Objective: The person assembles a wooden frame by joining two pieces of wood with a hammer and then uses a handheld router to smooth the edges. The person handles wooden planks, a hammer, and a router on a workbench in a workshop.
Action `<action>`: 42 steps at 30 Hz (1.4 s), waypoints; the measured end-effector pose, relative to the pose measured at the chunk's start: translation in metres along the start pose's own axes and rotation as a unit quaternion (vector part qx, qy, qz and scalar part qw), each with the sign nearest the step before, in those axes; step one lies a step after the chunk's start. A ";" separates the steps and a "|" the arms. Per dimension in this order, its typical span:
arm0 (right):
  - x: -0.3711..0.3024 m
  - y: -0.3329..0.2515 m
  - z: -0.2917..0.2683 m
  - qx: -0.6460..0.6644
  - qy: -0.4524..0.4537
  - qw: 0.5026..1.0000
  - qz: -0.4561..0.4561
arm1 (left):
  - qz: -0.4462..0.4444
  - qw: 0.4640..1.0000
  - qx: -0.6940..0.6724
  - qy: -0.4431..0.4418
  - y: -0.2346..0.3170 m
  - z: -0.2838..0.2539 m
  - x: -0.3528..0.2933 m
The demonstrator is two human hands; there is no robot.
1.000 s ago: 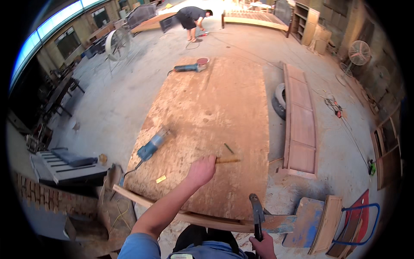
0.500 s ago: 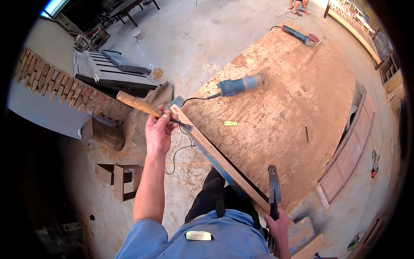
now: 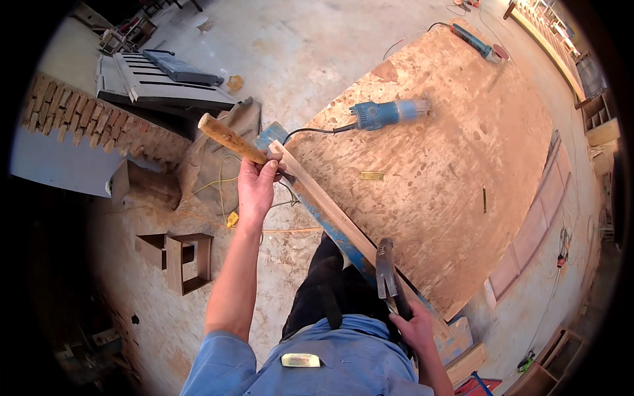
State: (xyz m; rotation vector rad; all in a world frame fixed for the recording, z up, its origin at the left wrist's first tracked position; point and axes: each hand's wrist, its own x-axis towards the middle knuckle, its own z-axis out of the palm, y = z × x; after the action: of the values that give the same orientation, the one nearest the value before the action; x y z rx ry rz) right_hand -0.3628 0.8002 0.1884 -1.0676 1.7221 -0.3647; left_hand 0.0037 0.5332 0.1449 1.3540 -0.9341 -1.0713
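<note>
My left hand (image 3: 256,191) is closed around a chisel (image 3: 228,137), near where its wooden handle meets the blade. The handle slants up to the left, and the blade, mostly hidden by my fingers, is at the side of a long wooden strip (image 3: 330,210). That strip lies along the near edge of a work board, its far end by a blue-painted piece. In my right hand (image 3: 416,327) is a claw hammer (image 3: 385,267), gripped by its dark handle. Its metal head hangs over the near part of the strip; whether it touches cannot be made out.
On the dusty plywood board (image 3: 436,218) lie a blue corded power tool (image 3: 380,115), an angle grinder (image 3: 472,43), a small yellow plate (image 3: 372,176) and a pencil (image 3: 484,199). A wooden panel (image 3: 531,228) is at the right. Left on the floor sits a small wooden frame (image 3: 188,264).
The hammer has swung left and its head has come over the strip. The chisel has shifted, and its blade, earlier visible against the strip, is now mostly hidden. My view has turned slightly.
</note>
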 end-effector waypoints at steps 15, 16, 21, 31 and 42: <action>0.018 0.012 0.012 -0.035 0.013 0.999 -0.010 | 0.072 0.992 0.007 -0.105 -0.034 0.007 0.019; 0.019 0.014 0.014 -0.032 0.023 0.999 -0.021 | 0.071 0.992 0.001 -0.103 -0.034 0.007 0.019; 0.023 0.029 0.024 -0.011 0.045 0.998 -0.052 | 0.053 0.994 0.023 -0.092 -0.018 0.018 0.010; 0.026 0.024 0.014 0.002 0.034 0.998 -0.058 | 0.063 0.983 0.139 -0.100 -0.027 0.016 0.011; 0.022 0.013 0.020 0.054 0.059 0.996 -0.025 | 0.025 0.971 0.224 -0.078 -0.037 0.005 0.011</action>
State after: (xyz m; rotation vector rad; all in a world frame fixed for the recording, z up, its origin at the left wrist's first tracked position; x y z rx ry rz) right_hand -0.3532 0.7946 0.1581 -1.0290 1.7615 -0.5560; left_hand -0.0001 0.5237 0.1075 1.6157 -1.3805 -0.9708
